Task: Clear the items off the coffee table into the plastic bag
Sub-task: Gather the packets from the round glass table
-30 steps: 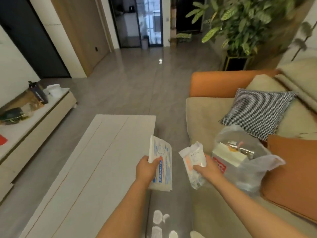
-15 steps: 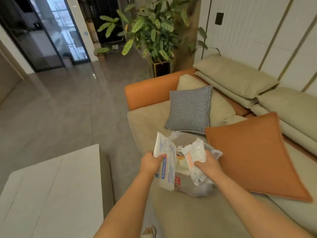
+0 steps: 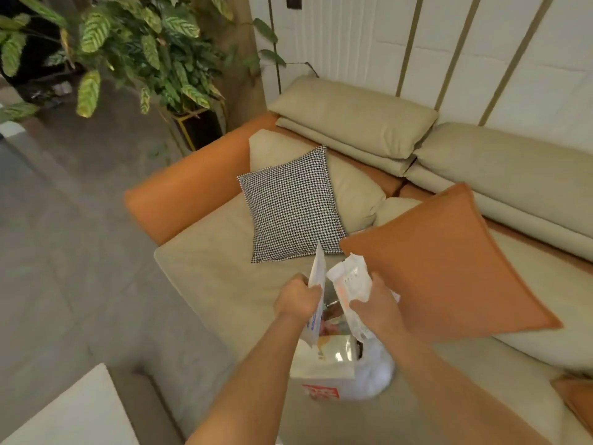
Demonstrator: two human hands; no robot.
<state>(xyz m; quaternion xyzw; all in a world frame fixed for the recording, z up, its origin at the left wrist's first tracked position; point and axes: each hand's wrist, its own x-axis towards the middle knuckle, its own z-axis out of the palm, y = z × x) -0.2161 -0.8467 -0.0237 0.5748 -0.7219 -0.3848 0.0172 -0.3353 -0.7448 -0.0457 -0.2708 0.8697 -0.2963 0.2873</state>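
Note:
The clear plastic bag sits on the beige sofa seat, holding a white box with a red label and other small items. My left hand grips a flat white packet with blue and red print, held upright with its lower end over the bag's mouth. Beside it, my right hand grips a crinkled white pouch with orange markings, also above the bag's mouth. A corner of the white coffee table shows at the lower left.
An orange cushion leans just right of the bag, and a houndstooth cushion lies behind it. The sofa has an orange arm. A large potted plant stands beyond it. Grey floor separates table and sofa.
The view has swung right from the coffee table to the sofa. Both hands have carried their packets over to the bag and now hold them at its mouth.

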